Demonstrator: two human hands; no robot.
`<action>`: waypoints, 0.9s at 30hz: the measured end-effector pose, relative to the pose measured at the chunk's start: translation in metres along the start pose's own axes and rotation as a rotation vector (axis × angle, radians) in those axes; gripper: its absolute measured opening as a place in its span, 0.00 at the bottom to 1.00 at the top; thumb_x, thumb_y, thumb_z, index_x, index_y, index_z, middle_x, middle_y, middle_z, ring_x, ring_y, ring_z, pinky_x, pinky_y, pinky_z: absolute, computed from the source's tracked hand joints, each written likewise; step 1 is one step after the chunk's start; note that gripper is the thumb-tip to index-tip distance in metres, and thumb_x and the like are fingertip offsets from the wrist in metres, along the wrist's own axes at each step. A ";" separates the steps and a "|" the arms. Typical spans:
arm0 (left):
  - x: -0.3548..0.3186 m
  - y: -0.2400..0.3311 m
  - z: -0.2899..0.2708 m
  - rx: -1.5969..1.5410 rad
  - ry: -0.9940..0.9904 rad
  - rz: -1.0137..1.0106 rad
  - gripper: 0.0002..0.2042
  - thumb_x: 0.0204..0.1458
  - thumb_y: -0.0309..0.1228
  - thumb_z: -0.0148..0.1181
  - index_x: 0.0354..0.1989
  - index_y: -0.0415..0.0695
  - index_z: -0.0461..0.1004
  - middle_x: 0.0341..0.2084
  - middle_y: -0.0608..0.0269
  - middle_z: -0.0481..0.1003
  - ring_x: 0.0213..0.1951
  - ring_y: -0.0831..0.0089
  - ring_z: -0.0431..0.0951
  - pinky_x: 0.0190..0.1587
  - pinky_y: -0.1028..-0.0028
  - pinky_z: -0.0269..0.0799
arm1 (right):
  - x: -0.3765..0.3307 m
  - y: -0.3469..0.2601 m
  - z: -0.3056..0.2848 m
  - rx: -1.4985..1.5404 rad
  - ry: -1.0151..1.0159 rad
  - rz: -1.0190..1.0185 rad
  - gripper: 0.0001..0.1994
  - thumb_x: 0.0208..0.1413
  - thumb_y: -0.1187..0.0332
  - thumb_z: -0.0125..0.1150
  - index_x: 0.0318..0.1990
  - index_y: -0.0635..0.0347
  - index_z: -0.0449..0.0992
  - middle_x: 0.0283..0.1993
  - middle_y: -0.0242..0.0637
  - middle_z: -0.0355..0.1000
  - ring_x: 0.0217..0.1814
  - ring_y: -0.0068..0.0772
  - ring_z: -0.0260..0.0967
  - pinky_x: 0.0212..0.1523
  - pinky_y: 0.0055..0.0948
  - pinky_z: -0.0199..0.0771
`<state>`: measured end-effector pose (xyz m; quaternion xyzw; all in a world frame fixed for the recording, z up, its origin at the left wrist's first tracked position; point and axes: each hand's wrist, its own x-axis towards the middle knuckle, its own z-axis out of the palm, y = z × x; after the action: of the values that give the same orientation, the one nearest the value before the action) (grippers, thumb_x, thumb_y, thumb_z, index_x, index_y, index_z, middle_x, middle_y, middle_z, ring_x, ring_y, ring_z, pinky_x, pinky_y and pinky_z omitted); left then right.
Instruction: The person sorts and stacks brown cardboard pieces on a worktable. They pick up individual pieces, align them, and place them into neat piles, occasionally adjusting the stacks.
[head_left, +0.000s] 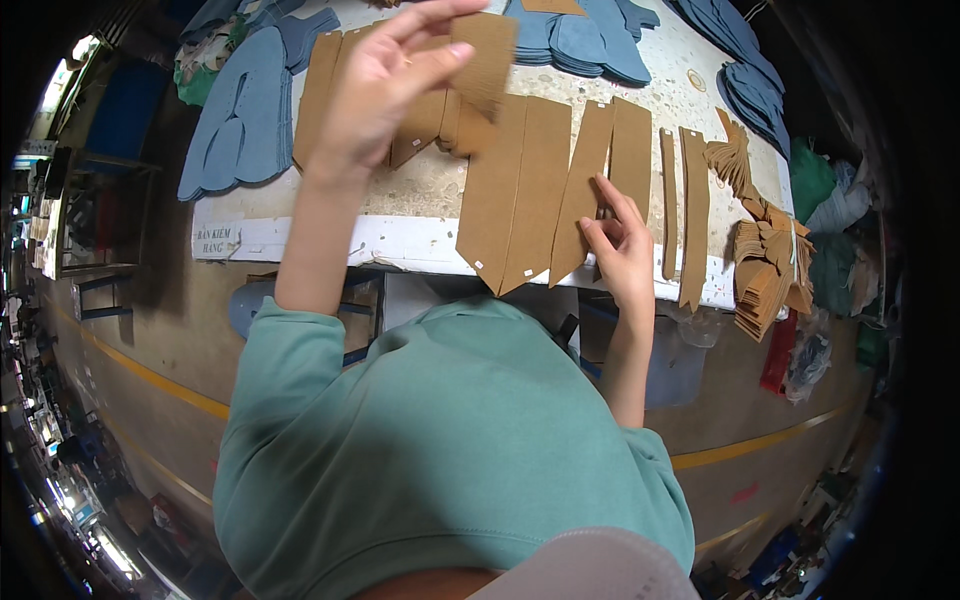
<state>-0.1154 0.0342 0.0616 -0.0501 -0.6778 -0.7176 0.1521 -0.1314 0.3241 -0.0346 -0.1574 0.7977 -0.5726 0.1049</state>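
1. As the head view is showing, the left hand [392, 78] is gripping a blurred brown panel [484, 62] above the counter [410, 242].
2. The right hand [626, 252], thumb and forefinger parted, is resting on a brown strip [585, 160] reaching the near edge.
3. A brown bundle [765, 272] is overhanging the near right corner.

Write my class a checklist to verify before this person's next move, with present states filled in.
1. Left hand holds a brown piece: ok.
2. Held piece's surface free of marks: cannot tell, blurred.
3. Right hand at the slanted strip: ok.
4. Pointed pieces wholly on the table: not ok, tips overhang the front edge.
5. Blue pieces clear of both hands: ok.
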 end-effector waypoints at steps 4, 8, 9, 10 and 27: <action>-0.032 -0.023 0.040 -0.141 -0.050 -0.049 0.23 0.55 0.21 0.57 0.60 0.38 0.65 0.55 0.58 0.68 0.38 0.85 0.76 0.47 0.80 0.73 | -0.003 -0.001 0.001 0.055 -0.033 0.035 0.28 0.51 0.80 0.61 0.62 0.60 0.68 0.50 0.35 0.68 0.34 0.17 0.67 0.39 0.19 0.70; -0.090 -0.041 0.060 -0.182 -0.106 -0.478 0.23 0.55 0.19 0.55 0.61 0.37 0.64 0.59 0.58 0.65 0.36 0.90 0.73 0.46 0.85 0.69 | -0.003 -0.003 0.001 0.048 -0.052 0.017 0.28 0.52 0.80 0.61 0.63 0.63 0.66 0.51 0.35 0.68 0.35 0.17 0.66 0.41 0.18 0.70; -0.103 -0.043 0.060 -0.178 -0.149 -0.494 0.23 0.55 0.18 0.54 0.61 0.37 0.64 0.59 0.58 0.65 0.36 0.90 0.73 0.46 0.85 0.69 | -0.003 -0.004 0.000 0.116 -0.047 0.044 0.28 0.52 0.80 0.61 0.64 0.64 0.65 0.52 0.36 0.67 0.36 0.17 0.66 0.42 0.18 0.70; -0.114 -0.044 0.060 -0.156 -0.175 -0.555 0.23 0.55 0.17 0.52 0.61 0.36 0.63 0.59 0.58 0.65 0.36 0.89 0.74 0.46 0.85 0.69 | -0.002 -0.005 0.000 0.191 -0.047 0.078 0.29 0.53 0.79 0.61 0.64 0.65 0.64 0.53 0.36 0.67 0.36 0.17 0.66 0.43 0.18 0.70; -0.126 -0.027 0.036 0.498 -0.170 -0.428 0.09 0.53 0.25 0.60 0.42 0.39 0.77 0.27 0.65 0.78 0.28 0.84 0.76 0.34 0.82 0.72 | -0.036 -0.027 0.017 -0.230 -0.097 -0.023 0.24 0.50 0.77 0.65 0.58 0.61 0.72 0.38 0.35 0.67 0.27 0.19 0.65 0.30 0.21 0.70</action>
<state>-0.0086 0.0893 0.0040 0.0722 -0.8376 -0.5390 -0.0513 -0.0884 0.3145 -0.0152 -0.2049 0.8502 -0.4704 0.1182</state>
